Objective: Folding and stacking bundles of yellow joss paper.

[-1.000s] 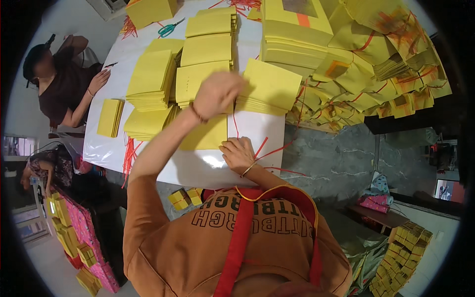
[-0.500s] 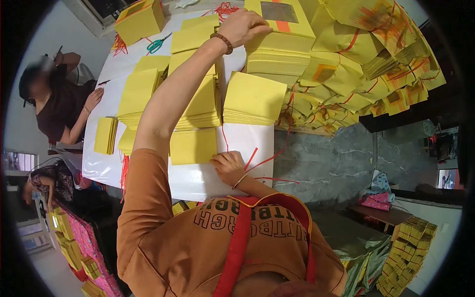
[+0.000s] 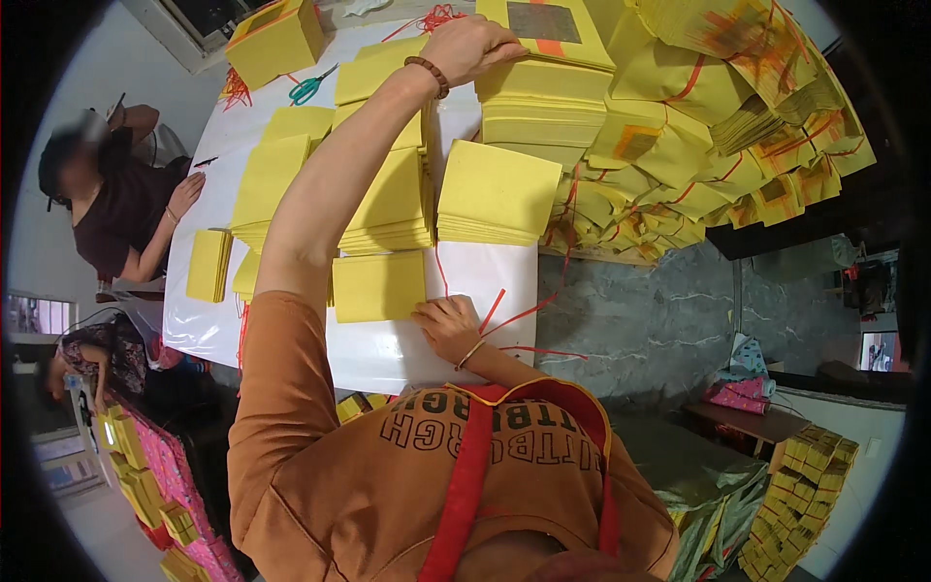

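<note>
My left hand (image 3: 470, 48) reaches to the far side of the table, its fingers closed on the near edge of a yellow paper sheet with a grey rectangle and an orange band (image 3: 548, 24). That sheet tops a tall stack of yellow paper (image 3: 543, 121). Close to my body, my right hand (image 3: 451, 325) rests on the white tabletop, fingers lying down, fingertips at the lower right corner of a small yellow stack (image 3: 378, 288). Red strips (image 3: 524, 315) lie beside my right wrist. Between my hands sits another yellow stack (image 3: 499, 189).
More yellow stacks (image 3: 272, 179) fill the white table (image 3: 388, 354). Teal scissors (image 3: 310, 87) lie at the far left. Bundles tied with red strips (image 3: 669, 145) pile up on the right. A person in dark clothes (image 3: 121, 199) sits at the left edge.
My left hand has shifted slightly left, and the top sheet's edge has moved a little with it. My right hand stays in place.
</note>
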### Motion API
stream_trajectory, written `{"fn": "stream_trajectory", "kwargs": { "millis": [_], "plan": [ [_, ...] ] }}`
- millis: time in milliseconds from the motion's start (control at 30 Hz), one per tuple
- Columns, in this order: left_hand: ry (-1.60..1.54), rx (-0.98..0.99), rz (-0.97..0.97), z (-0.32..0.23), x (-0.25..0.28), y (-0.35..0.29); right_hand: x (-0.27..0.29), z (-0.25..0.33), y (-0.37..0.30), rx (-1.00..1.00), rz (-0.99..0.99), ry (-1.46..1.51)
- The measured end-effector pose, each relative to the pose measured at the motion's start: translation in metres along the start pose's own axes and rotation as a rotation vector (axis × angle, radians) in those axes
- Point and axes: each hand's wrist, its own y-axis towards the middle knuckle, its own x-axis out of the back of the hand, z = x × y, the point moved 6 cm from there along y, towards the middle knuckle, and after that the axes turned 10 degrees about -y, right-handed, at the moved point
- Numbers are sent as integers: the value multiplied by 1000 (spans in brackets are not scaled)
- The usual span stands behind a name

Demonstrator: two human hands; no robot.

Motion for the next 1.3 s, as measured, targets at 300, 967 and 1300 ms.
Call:
{"fn": "stream_trajectory", "kwargs": {
  "millis": [300,967,1300],
  "plan": [
    [-87,91,24,3,5,3,-6,-2,-3,-13,35,-26],
    [-486,254,68,21,-9,2,-12,-8,-4,-95,261,104],
    [-402,101,18,12,-7,4,11,-15,15,-190,401,307]
  ]
}}
